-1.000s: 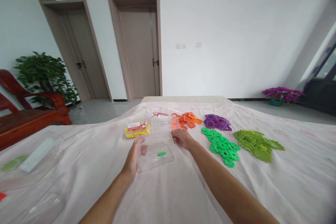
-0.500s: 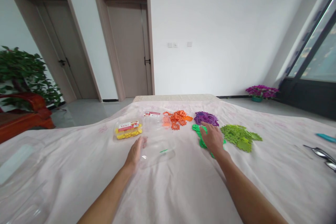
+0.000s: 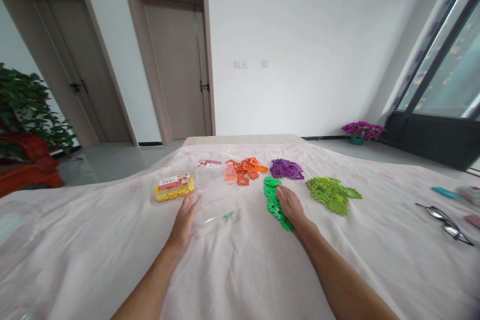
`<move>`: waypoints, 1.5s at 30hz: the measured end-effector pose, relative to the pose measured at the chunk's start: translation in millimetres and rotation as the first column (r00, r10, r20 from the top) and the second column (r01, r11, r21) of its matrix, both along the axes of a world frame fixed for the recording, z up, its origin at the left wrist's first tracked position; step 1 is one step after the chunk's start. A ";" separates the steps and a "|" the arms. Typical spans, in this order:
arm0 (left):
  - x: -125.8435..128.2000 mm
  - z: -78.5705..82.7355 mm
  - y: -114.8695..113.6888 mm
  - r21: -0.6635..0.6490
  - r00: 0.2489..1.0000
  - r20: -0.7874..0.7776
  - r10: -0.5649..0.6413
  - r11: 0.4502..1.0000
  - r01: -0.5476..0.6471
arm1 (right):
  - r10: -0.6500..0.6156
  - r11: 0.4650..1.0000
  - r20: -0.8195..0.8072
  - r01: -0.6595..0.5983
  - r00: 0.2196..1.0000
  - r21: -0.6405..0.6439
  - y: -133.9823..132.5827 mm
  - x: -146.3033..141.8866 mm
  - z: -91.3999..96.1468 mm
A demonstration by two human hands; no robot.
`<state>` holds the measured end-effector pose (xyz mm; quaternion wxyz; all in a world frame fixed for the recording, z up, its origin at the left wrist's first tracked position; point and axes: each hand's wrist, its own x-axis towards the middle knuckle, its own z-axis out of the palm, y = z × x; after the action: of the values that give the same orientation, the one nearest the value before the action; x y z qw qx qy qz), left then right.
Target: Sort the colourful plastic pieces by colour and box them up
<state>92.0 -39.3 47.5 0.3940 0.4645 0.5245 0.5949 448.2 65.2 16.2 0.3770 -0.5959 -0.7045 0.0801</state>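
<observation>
My left hand (image 3: 183, 222) grips the left edge of a clear plastic box (image 3: 215, 210), its thumb near the rim. A few small green pieces (image 3: 228, 215) lie inside. My right hand (image 3: 291, 203) rests against the right side of a pile of bright green flat toy pieces (image 3: 275, 200), fingers stretched out along it and no piece visibly lifted. Just behind the box is a clear plastic lid or second box with a red and white label (image 3: 209, 163). Left of that, a labelled clear box holds yellow pieces (image 3: 176, 193).
Orange pieces (image 3: 247, 167) and purple pieces (image 3: 287, 169) are heaped farther back; lime green pieces (image 3: 332, 192) lie to the right. Eyeglasses (image 3: 442, 222) and a blue object (image 3: 445, 192) sit far right. Blurred clear plastic (image 3: 15, 225) is at far left, on the pale cloth.
My right hand has moved from on top of the green pieces to their right side, and the pile is now narrower. The view has turned slightly right. My left hand still holds the box.
</observation>
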 end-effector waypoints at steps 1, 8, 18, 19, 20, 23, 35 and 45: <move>0.5 0.8 -0.3 -0.010 0.999 -0.006 -0.032 0.999 0.032 | 0.034 0.999 -0.082 -0.032 0.996 0.028 -1.2 -4.4 0.4; 2.5 5.4 -4.1 -0.038 0.989 -0.080 -0.122 0.992 0.119 | 0.085 0.990 -0.249 -0.053 0.965 0.133 -7.1 -2.0 8.5; -1.2 0.4 0.3 -0.026 0.985 -0.131 -0.110 0.994 0.107 | 0.206 0.978 0.118 -0.208 0.971 0.006 -16.6 9.2 17.7; -1.4 -0.4 0.5 -0.028 0.985 -0.131 -0.110 0.994 0.107 | 0.196 0.980 0.127 -0.197 0.972 -0.002 -17.6 8.7 18.6; -1.6 -1.3 0.7 -0.033 0.985 -0.133 -0.109 0.994 0.105 | 0.186 0.982 0.129 -0.186 0.974 -0.011 -18.3 8.3 19.5; -2.6 -4.0 1.4 -0.045 0.982 -0.149 -0.113 0.993 0.107 | 0.163 0.987 0.095 -0.162 0.982 -0.024 -18.4 7.5 21.4; -0.3 -3.0 -0.6 -0.065 0.975 -0.155 -0.159 0.986 0.151 | 0.109 0.993 -0.495 -0.073 0.862 0.090 -15.8 -5.4 23.9; 5.5 3.1 -5.7 -0.059 0.952 -0.205 -0.229 0.973 0.222 | 0.289 0.928 -0.815 -0.355 0.502 0.111 -51.8 -82.9 60.2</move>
<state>97.5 -45.0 50.6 0.4097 0.5746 0.5173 0.4841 365.3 13.4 76.4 0.6166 -0.3614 -0.5435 0.4402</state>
